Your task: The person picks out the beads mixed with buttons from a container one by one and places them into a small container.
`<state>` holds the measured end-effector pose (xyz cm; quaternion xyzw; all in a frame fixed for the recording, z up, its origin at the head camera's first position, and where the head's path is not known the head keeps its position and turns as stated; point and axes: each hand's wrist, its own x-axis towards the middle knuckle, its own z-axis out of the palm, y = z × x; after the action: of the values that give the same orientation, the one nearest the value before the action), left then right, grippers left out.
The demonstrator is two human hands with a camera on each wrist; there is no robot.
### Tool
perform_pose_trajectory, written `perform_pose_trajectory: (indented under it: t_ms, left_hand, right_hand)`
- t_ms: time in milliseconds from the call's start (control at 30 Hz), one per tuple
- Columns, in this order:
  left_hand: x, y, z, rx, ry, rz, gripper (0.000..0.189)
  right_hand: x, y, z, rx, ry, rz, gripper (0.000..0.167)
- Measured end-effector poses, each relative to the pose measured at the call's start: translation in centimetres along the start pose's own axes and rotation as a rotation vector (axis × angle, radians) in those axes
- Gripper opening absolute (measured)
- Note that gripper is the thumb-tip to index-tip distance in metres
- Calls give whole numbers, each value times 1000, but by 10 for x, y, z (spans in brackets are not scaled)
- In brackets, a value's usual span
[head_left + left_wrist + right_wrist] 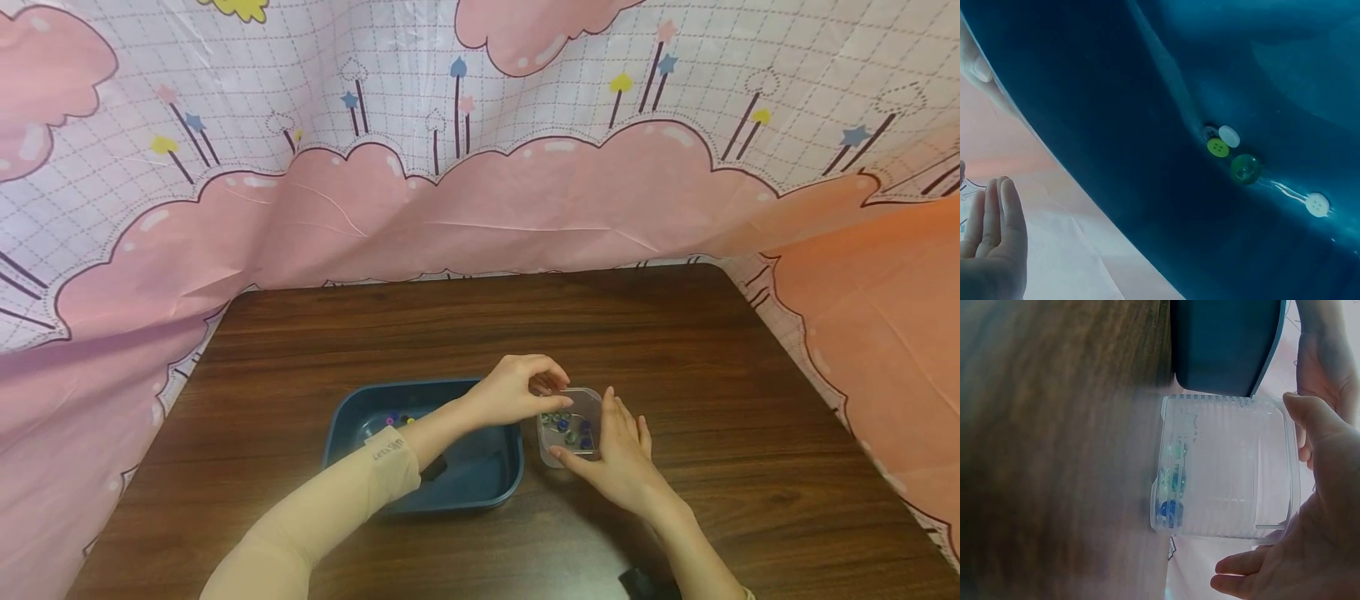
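My left hand (pixel 517 390) hovers at the left rim of a small clear plastic box (pixel 1229 475), its fingers bent loosely with a gap to the thumb and nothing visible between them. In the left wrist view, that hand's fingers (pixel 997 219) lie straight and side by side. Around the box's near right corner stands my right hand (pixel 618 450), thumb at the near rim and straight, spread fingers along the right side. Green and blue buttons (pixel 563 425) lie on the box floor. Several buttons (pixel 1218 147), white, yellow-green and dark green, sit in a blue tub (pixel 517 467) under my left forearm.
The tub stands on the brown wooden table (pixel 675 333), just left of the clear box. Behind the table hangs a patterned pink and white curtain (pixel 525 192). A small black object (pixel 637 583) shows beside my right wrist at the bottom edge.
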<state>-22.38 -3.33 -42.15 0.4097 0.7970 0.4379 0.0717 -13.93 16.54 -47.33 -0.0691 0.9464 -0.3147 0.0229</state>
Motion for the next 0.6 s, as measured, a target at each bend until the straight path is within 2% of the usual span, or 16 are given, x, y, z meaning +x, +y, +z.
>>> perform_pose_trajectory:
  t_ms: [200,600]
  left_hand:
    - [-1,-1,-2,-33,8,-19,27]
    - [-10,-2,-14,-29,62,-21,20]
  right_hand:
    - [0,1,1,-4,7,-3,122]
    - [0,2,2,0,18,-2,122]
